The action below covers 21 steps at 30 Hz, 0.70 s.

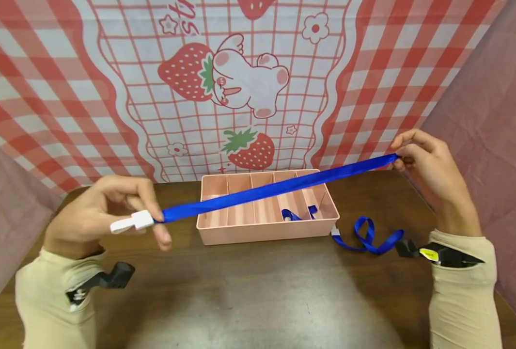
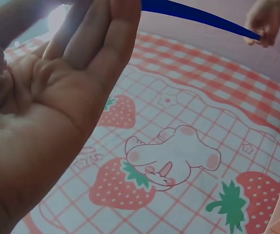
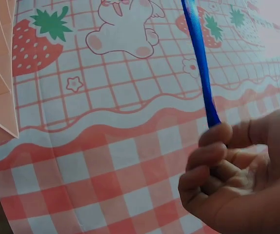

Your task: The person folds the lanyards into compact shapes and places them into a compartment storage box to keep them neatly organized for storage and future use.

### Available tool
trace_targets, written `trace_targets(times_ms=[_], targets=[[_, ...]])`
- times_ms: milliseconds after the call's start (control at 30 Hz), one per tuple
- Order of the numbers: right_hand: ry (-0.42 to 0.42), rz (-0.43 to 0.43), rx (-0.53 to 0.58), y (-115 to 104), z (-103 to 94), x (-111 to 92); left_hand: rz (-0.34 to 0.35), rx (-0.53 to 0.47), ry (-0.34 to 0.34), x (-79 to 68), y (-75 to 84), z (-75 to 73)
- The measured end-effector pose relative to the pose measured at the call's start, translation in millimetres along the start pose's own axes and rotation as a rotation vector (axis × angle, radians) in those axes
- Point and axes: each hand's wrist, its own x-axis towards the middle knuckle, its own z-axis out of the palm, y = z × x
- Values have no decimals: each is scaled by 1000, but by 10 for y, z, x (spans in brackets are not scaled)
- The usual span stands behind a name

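Note:
A blue lanyard (image 1: 258,194) with a white clip end (image 1: 142,220) is stretched taut between both hands, above a pink divided box. My left hand (image 1: 105,208) pinches it right beside the white clip, which sticks out to the left with its small loop. At the other end, higher up, my right hand (image 1: 430,169) pinches the blue strap between thumb and fingertips. The right wrist view shows the strap (image 3: 203,68) running up from the right fingertips (image 3: 217,134). In the left wrist view the palm (image 2: 57,102) hides the clip end.
The pink box (image 1: 266,235) stands on the dark wooden table (image 1: 240,291), with part of a blue lanyard (image 1: 290,214) in its right compartments. Another blue lanyard (image 1: 368,242) lies loosely coiled right of it. Behind hangs a strawberry-print cloth (image 1: 258,72).

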Motion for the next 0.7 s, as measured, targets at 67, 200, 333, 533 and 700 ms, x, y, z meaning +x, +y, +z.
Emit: trace_targets(times_ms=[67,200,333,533,700], targets=[[21,-19,26,13,10,6,7,28,34,22,-14,17],[31,-35,14,16,25,11,65,56,119,40,-44,46],[39,-25,-110,9,36,-2,112,74,188,67,-65,103],[-1,-10,-172,19,59,5,278,56,77,211,-80,203],[2,18,-270,14,59,12,319,19,-53,329,-72,227]])
